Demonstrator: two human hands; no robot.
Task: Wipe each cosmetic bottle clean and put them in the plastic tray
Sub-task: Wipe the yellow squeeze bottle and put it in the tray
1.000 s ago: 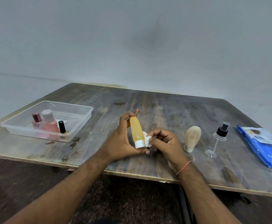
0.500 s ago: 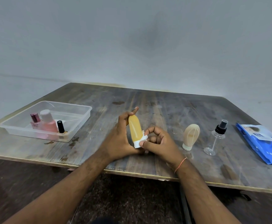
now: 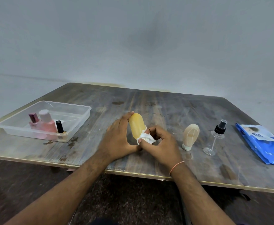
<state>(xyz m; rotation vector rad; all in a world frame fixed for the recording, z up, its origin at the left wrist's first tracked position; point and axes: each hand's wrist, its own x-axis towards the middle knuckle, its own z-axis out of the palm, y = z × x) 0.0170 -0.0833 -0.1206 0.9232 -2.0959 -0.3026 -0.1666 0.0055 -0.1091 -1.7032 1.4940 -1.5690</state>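
My left hand (image 3: 116,140) grips a yellow squeeze bottle (image 3: 136,125) upright over the table's middle, cap end down. My right hand (image 3: 161,143) pinches a white wipe (image 3: 145,138) against the bottle's lower end, covering its cap. A clear plastic tray (image 3: 77,125) at the left holds a small pink perfume bottle (image 3: 33,121), a taller pink bottle (image 3: 48,122) and a black-capped vial (image 3: 59,127). To the right stand a beige squeeze bottle (image 3: 190,136) on its cap and a clear spray bottle (image 3: 215,138) with a black nozzle.
A blue pack of wipes (image 3: 263,143) lies at the far right of the worn wooden table (image 3: 165,108). The table's front edge (image 3: 141,174) runs just below my wrists. A grey wall stands behind.
The wipe in my right hand has shifted around the bottle's cap end and now covers it. The yellow bottle stands a little more upright in my left hand.
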